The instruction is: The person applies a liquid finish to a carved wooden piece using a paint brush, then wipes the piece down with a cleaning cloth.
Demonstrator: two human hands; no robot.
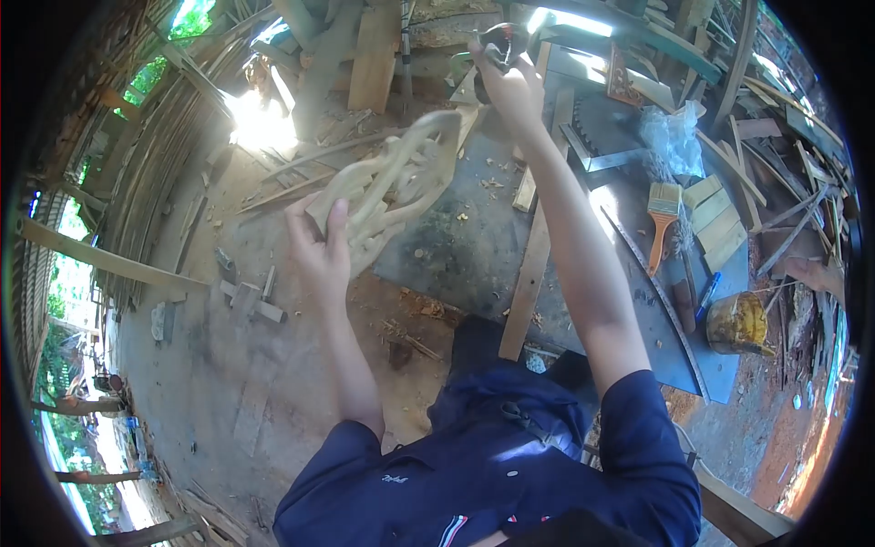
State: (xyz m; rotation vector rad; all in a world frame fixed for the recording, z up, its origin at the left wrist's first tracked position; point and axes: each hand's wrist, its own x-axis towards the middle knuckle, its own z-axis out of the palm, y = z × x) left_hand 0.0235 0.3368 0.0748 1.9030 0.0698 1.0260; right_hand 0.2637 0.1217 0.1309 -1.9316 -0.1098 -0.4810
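Observation:
A pale carved wooden piece with openwork curves (392, 187) is held up at a tilt in front of my body. My left hand (321, 239) grips its lower left edge, thumb on the near face and fingers behind. Further off, beyond the carving's upper end, my right hand (510, 82) is raised with its fingers closed around a dark, rounded object (504, 41) that I cannot make out clearly. The upper end of the carving is slightly blurred.
On the right are an orange-handled brush (663, 219), wooden blocks (717, 219), a blue pen (708, 294), a stained yellow can (736, 324) and a plastic bag (673, 137). A long plank (531, 273) lies before me. Part of another person's hand (814, 273) shows at far right.

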